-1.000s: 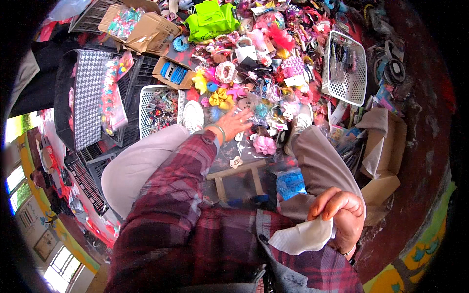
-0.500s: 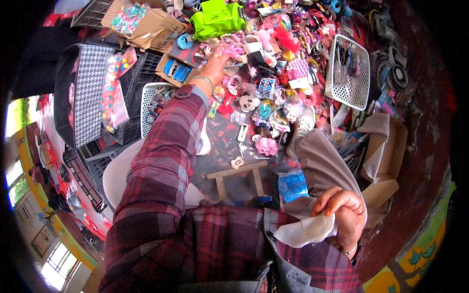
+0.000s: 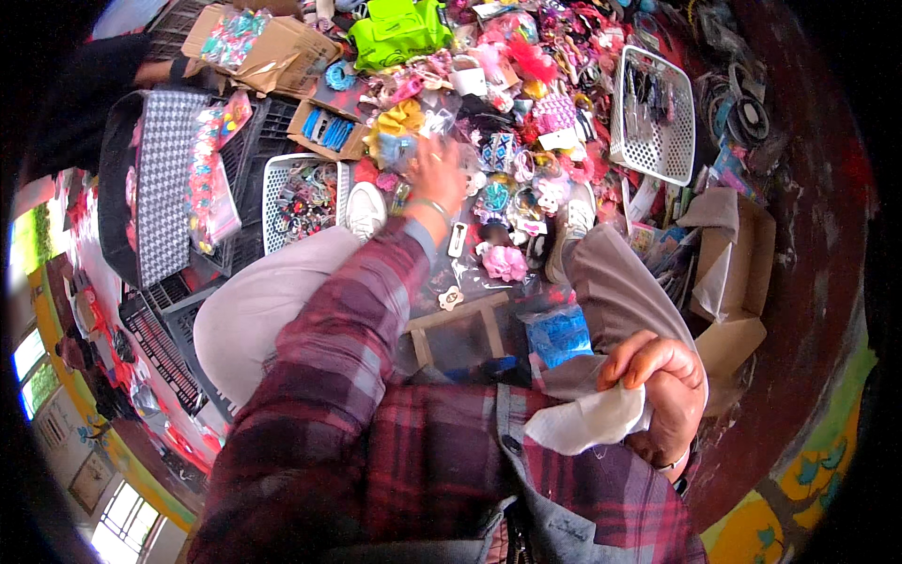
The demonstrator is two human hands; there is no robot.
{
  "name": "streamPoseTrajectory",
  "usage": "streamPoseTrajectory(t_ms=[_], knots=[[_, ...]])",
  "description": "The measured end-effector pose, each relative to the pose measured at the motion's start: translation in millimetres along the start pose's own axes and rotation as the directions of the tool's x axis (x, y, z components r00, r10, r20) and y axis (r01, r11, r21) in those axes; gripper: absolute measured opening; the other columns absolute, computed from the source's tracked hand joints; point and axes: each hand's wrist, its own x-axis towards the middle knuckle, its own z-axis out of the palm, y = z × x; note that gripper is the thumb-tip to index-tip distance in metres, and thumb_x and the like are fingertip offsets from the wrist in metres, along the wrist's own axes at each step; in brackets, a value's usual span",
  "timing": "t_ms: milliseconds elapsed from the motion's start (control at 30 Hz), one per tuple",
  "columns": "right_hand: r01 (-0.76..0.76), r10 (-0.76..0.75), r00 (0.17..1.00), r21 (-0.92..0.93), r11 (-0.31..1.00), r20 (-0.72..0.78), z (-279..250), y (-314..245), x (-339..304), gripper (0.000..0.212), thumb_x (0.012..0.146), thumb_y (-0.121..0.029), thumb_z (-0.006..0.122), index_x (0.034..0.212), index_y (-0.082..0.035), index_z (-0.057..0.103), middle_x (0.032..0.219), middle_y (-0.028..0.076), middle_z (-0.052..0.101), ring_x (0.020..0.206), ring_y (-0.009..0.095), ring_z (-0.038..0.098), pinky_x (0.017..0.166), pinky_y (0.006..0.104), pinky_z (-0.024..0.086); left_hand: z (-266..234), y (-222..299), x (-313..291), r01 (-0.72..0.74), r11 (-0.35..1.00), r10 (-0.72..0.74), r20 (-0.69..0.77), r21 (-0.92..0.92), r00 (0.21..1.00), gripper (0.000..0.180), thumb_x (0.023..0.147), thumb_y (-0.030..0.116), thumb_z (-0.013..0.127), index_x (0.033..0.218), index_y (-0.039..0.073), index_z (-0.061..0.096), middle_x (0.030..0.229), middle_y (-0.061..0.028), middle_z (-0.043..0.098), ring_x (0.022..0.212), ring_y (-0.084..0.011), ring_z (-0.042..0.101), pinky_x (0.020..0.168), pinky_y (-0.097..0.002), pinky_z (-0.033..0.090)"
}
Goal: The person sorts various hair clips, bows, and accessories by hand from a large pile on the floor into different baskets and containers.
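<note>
Nearest: the right hand (image 3: 665, 399) rests by the right thigh, fingers curled in and pinching a white cloth (image 3: 584, 425), which hangs to the left of the fingertips. Left of that thigh lies a blue plastic-wrapped packet (image 3: 558, 336), with a wooden frame (image 3: 459, 320) just beside it.

Beyond the frame: a pink flower (image 3: 505, 263) and, to its left, a white clip (image 3: 458, 240), both between the shoes.

Farther: the left hand (image 3: 437, 176) reaches palm-down over the near edge of a heap of hair accessories (image 3: 554, 115). Hand is motion-blurred; finger spread, and whether anything is held, cannot be told. A yellow hair piece (image 3: 398, 120) is just beyond the fingers.

The heap spreads between two white perforated baskets, the left basket (image 3: 270, 221) holding small mixed pieces, the right basket (image 3: 653, 166) dark slender ones.

Farthest: a lime-green bag (image 3: 399, 38) and an open cardboard box (image 3: 287, 61) to its left.
</note>
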Motion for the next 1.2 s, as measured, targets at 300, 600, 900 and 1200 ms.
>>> streamPoseTrajectory(t_ms=[300, 600, 900, 1200], knots=[[-0.1, 0.1, 0.994, -0.008, 0.995, -0.047, -20, -8, 13, 0.015, 0.073, 0.006, 0.044, 0.068, 0.002, 0.058, 0.078, 0.016, 0.059, 0.071, 0.023, 0.058, 0.068, 0.0309, 0.046, 81, 74, -86, -0.807, 0.588, 0.744, 0.43, -0.057, 0.511, 0.051, 0.074, 0.03, 0.058, 0.122, 0.02, 0.044, 0.143, -0.0084, 0.014, 0.132, -0.027, 0.011, 0.087, -0.0627, 0.031], [-0.102, 0.102, 0.995, -0.011, 0.995, -0.006, -26, -10, 10, 0.015, 0.072, 0.006, 0.044, 0.07, 0.002, 0.059, 0.08, 0.018, 0.06, 0.072, 0.023, 0.058, 0.07, 0.0307, 0.045, 76, 15, -31, -0.83, 0.536, 0.844, 0.139, -0.157, 0.518, 0.029, 0.066, 0.019, 0.059, 0.095, 0.017, 0.052, 0.109, -0.0063, 0.051, 0.107, -0.023, 0.045, 0.082, -0.0426, 0.036], [-0.064, 0.064, 0.995, 0.0, 0.998, 0.077, -20, -14, 4, 0.015, 0.078, -0.002, 0.047, 0.072, 0.002, 0.059, 0.082, 0.018, 0.06, 0.074, 0.022, 0.059, 0.073, 0.0318, 0.045, 10, -30, 47, -0.352, 0.89, 0.378, 0.039, -0.289, 0.925, 0.038, 0.064, 0.003, 0.06, 0.1, 0.007, 0.05, 0.09, -0.0129, 0.057, 0.088, -0.0342, 0.055, 0.08, -0.0401, 0.045], [-0.042, 0.038, 0.996, 0.049, 0.998, 0.081, -20, -12, 2, 0.014, 0.078, 0.0, 0.046, 0.072, 0.003, 0.059, 0.081, 0.018, 0.06, 0.072, 0.022, 0.059, 0.072, 0.0307, 0.045, -3, -48, 68, -0.085, 0.936, 0.016, -0.2, -0.342, 0.98, 0.049, 0.065, 0.008, 0.064, 0.112, 0.008, 0.048, 0.109, -0.0181, 0.052, 0.106, -0.0345, 0.046, 0.092, -0.0399, 0.036]])
